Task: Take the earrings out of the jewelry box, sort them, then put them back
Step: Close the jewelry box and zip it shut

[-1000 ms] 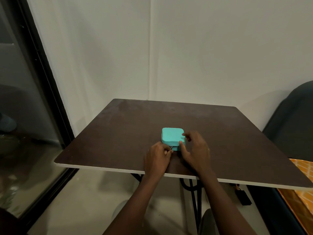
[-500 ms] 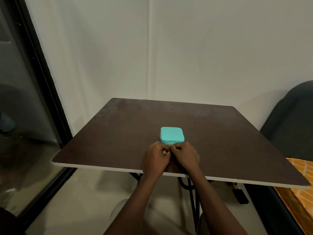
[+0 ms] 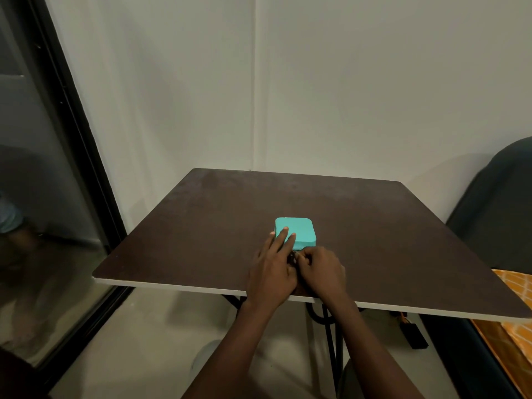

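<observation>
A small teal jewelry box lies closed on the dark brown table, near its front edge. My left hand rests flat, fingers spread, with the fingertips on the box's lid and left side. Curled tight at the box's near edge, my right hand pinches what looks like the zipper pull there. No earrings are visible.
The table's front edge runs just under my wrists. A dark chair back stands at the right, an orange patterned cloth below it. A glass door with a black frame is on the left.
My left hand has uncurled and its fingers have slid onto the box lid. My right hand, which held the box's right side a second ago, now stays curled at the box's near edge.
</observation>
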